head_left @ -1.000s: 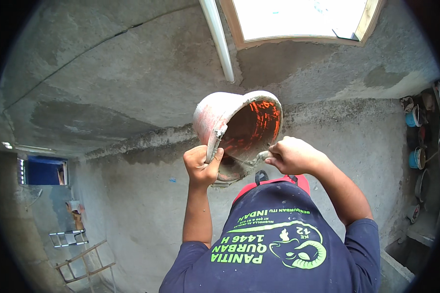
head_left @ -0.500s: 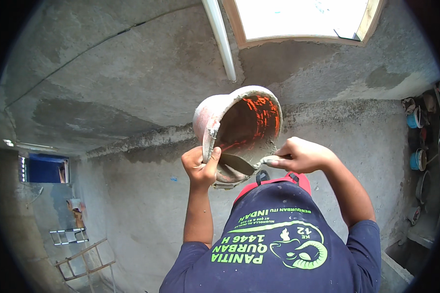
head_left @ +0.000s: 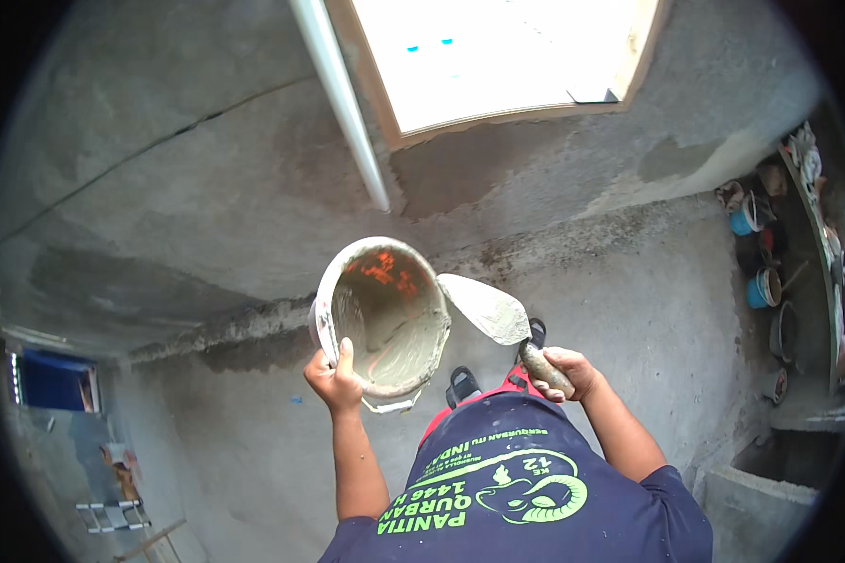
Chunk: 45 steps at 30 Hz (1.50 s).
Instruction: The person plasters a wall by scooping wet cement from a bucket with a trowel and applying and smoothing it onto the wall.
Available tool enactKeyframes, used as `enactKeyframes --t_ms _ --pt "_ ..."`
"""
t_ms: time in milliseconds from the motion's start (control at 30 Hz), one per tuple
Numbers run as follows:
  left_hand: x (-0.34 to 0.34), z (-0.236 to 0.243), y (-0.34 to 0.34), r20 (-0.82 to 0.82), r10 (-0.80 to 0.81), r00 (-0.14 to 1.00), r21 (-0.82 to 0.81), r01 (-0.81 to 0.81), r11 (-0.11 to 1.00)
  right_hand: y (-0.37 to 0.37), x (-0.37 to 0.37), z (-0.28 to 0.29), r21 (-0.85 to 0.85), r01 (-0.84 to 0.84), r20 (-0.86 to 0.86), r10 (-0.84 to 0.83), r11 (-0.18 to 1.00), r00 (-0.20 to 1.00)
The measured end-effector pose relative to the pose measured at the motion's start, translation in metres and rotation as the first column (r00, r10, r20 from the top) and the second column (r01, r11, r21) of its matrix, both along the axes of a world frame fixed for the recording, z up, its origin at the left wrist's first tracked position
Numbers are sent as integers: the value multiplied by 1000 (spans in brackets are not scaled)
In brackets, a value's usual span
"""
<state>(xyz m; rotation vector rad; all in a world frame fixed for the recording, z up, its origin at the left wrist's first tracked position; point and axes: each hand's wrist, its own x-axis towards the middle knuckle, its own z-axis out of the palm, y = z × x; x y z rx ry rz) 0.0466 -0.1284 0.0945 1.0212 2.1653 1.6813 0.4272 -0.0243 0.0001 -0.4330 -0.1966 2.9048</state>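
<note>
My left hand (head_left: 336, 380) grips the left side of a paste-smeared bucket (head_left: 399, 342), which is tilted so its interior faces me, showing grey residue and orange patches. My right hand (head_left: 573, 373) is closed round the mortar-coated handle of a trowel (head_left: 486, 308). The broad, pale grey blade lies outside the bucket, against or very near its right rim; I cannot tell if they touch. Below are my navy T-shirt with green print (head_left: 573, 535) and dark sandals (head_left: 463, 383).
A grey concrete wall holds a bright wood-framed opening (head_left: 512, 115) beside a white pipe (head_left: 345, 113). At right, blue buckets (head_left: 759, 289) and a cluttered ledge line a basin (head_left: 751, 497). At left are a blue-covered window (head_left: 56, 380) and a metal ladder (head_left: 108, 518).
The trowel has come out of the bucket to its right, blade now raised. The bucket and both hands sit lower in view, and my view has shifted, with sandals now showing.
</note>
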Motion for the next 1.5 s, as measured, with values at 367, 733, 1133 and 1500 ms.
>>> enactKeyframes --t_ms 367,733,1133,1500 --pt "62 -70 -7 55 82 995 -339 -59 939 33 39 -46 338 267 270 -365 902 891" --pt "167 -113 31 155 212 965 -500 -108 859 146 55 -142 211 130 312 -193 969 930" --pt "184 -240 61 252 69 965 -570 90 817 218 5 -310 977 -171 194 -851 125 488" --pt "167 -321 54 182 -125 975 -687 217 693 360 -52 -475 940 -319 5 -927 -124 376"
